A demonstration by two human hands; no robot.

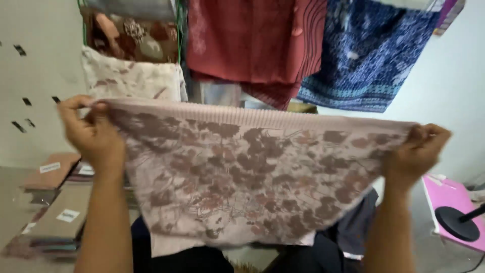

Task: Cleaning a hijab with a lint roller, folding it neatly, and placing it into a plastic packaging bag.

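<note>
Left hand (93, 134) and right hand (417, 151) pinch the cloth (247, 172) top corners; looks light, soft, floppy; best held at corners.

White walls (40, 30), hanging patterned cloths (252, 40), stacked packets (55, 202) on what seems a pale floor (10, 192).

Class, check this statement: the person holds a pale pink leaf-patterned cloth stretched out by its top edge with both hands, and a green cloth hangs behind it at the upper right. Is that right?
Not quite. The head view shows the cloth hanging at the upper right is blue with a pale pattern, not green. The rest stands: the left hand and right hand hold the pale pink leaf-patterned cloth stretched out by its top edge.
</note>
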